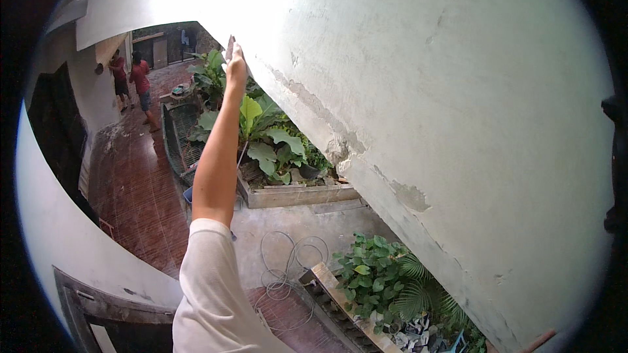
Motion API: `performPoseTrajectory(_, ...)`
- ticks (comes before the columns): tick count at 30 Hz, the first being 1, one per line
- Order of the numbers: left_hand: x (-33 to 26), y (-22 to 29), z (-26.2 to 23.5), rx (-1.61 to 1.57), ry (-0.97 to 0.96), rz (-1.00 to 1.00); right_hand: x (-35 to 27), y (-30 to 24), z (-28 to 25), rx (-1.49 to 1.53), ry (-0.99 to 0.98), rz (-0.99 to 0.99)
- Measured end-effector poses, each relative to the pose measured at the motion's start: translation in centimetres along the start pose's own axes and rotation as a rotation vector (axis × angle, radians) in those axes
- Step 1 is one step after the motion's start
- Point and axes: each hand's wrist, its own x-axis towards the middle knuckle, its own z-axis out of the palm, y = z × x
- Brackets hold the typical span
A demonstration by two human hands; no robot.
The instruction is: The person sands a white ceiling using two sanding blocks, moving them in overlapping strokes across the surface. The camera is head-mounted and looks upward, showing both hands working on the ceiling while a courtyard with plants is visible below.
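My left arm, in a white sleeve, stretches far up and forward. At its end my left hand [235, 68] is closed, with a thin, brownish flat piece [230, 44] sticking up from the fingers; its kind is too small to make out. The hand is at the lower edge of a large, slanting off-white wall [418, 85]. Along that edge, nearer to me, the paint has peeled and rough grey plaster [337, 147] shows. My right hand is out of the picture.
Two people in red shirts [139, 73] stand far left on a reddish tiled floor [140, 189]. Below are a planter [294, 196] with broad-leaved plants [265, 147], a coiled hose [278, 274] and a leafy bush [373, 268]. A dark-framed opening [69, 294] lies lower left.
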Motion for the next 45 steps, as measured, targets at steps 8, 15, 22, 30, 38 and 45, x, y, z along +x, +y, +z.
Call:
performPoseTrajectory(8,-11.9,11.1,3.3,0.676,-0.081,0.602,-1.5,-0.5,1.2,0.037,-0.134,0.133)
performPoseTrajectory(15,-21.1,17.7,7.0,0.078,-0.235,0.818,-1.3,-1.4,1.0,-0.032,-0.081,0.045)
performPoseTrajectory(22,-16.3,12.3,3.3,0.245,-0.283,0.700,-1.1,-0.7,1.2,-0.078,-0.007,-0.002)
performPoseTrajectory(30,-7.1,2.0,-1.5,0.217,-0.162,0.158,0.7,-1.1,-0.2,-0.722,-0.246,-0.268)
performPoseTrajectory(38,-8.6,0.3,-1.2,0.321,-0.188,0.206,0.5,-0.4,1.0,-0.090,0.025,-0.064)
performPoseTrajectory(45,-13.8,3.8,0.3,0.284,-0.222,0.391,-1.3,0.8,1.8,-0.061,0.000,-0.026)
